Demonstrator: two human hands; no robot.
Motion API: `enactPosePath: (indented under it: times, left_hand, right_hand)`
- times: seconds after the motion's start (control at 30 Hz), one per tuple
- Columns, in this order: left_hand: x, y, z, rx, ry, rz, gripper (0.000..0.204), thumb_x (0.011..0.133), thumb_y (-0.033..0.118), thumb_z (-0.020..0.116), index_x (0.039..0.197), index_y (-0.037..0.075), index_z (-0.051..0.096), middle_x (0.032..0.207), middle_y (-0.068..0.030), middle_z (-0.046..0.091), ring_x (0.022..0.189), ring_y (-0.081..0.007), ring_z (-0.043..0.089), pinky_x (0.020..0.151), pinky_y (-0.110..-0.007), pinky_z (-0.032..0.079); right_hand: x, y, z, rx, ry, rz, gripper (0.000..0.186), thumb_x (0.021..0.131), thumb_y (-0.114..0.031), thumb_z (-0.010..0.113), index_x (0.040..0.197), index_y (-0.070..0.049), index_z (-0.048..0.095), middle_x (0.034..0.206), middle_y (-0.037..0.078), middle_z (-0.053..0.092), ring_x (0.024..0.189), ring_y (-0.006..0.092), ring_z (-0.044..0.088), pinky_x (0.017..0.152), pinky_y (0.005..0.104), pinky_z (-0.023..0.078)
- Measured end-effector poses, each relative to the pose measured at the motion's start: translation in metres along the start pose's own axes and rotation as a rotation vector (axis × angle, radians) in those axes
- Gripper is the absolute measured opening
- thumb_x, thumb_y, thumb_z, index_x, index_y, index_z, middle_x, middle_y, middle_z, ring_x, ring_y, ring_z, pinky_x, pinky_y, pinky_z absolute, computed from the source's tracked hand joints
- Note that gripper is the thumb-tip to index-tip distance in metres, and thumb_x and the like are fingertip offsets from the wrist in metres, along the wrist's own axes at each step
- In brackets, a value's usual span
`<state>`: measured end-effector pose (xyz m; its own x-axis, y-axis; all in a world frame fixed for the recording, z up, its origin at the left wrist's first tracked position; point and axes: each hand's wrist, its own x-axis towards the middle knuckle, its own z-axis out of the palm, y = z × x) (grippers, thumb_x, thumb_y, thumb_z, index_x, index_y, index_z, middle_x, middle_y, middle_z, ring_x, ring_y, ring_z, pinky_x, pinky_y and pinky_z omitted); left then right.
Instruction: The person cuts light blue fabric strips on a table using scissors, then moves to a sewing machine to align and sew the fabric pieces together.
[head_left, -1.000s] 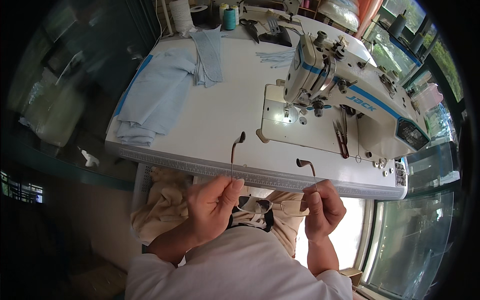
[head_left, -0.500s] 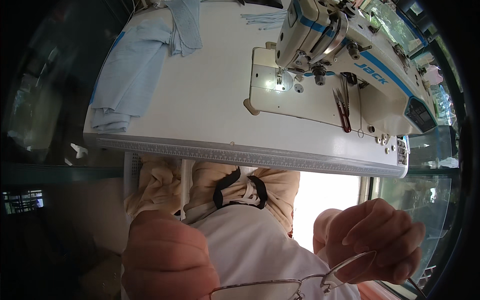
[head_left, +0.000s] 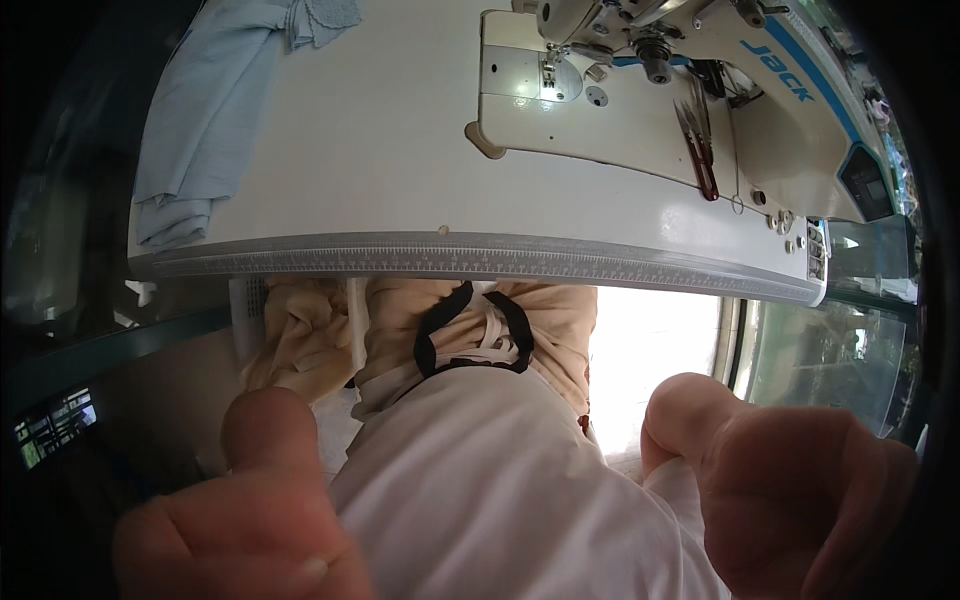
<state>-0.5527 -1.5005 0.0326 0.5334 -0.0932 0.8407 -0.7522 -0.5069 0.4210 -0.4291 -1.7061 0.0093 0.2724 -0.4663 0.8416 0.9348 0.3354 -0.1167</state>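
My left hand is raised close at the lower left, its fingers curled in and partly cut off by the lower edge. At the lower right my right hand is raised as well, wrist bent and fingers curled toward the right rim. Whatever the hands may hold is hidden; no eyeglasses show in the picture now. Both hands are apart from the sewing table, nearer to me than its front edge. Between them lies the pale cloth of my clothing.
A sewing machine stands at the back right, its needle area lit. Thread snips and several small buttons lie beside it. Folded light blue fabric rests at the left. A ruler strip runs along the table's front edge.
Both hands have come closer and moved outward. The eyeglasses held between them have gone out of view. The table has shifted upward in the picture.
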Motion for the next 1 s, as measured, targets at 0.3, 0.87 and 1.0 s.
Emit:
enactPosePath:
  times: [0.3, 0.87, 1.0]
  left_hand:
    - [-0.019, -0.053, 0.035, -0.027, 0.217, -0.018, 0.033, 0.102, 0.021, 0.040, 0.131, 0.006, 0.041, 0.099, -0.0147, 0.055, 0.063, -0.0212, 0.056, 0.048, -0.032, 0.050]
    - [-0.071, -0.139, 0.045, 0.552, -0.159, -0.430, 0.019, 0.076, -0.002, 0.069, 0.095, -0.003, 0.063, 0.106, -0.0154, 0.060, 0.104, -0.0340, 0.056, 0.093, -0.045, 0.043]
    - [-0.057, -0.208, -0.017, 0.971, -0.091, -0.435, 0.024, 0.081, 0.002, 0.069, 0.103, -0.004, 0.064, 0.118, -0.0157, 0.061, 0.114, -0.0327, 0.054, 0.098, -0.042, 0.042]
  right_hand:
    - [-0.033, 0.090, -0.115, -0.812, -0.791, 0.631, 0.023, 0.090, -0.004, 0.064, 0.111, 0.006, 0.062, 0.111, 0.019, 0.065, 0.094, 0.0319, 0.067, 0.081, 0.0354, 0.053]
    - [-0.047, 0.124, -0.128, -1.036, -1.184, 0.556, 0.009, 0.084, 0.000, 0.064, 0.086, -0.001, 0.055, 0.077, 0.012, 0.057, 0.067, 0.0263, 0.056, 0.059, 0.0353, 0.046]
    - [-0.027, 0.110, -0.145, -1.029, -1.135, 0.718, 0.010, 0.082, 0.003, 0.064, 0.083, -0.001, 0.055, 0.078, 0.011, 0.056, 0.070, 0.0255, 0.054, 0.060, 0.0360, 0.044]
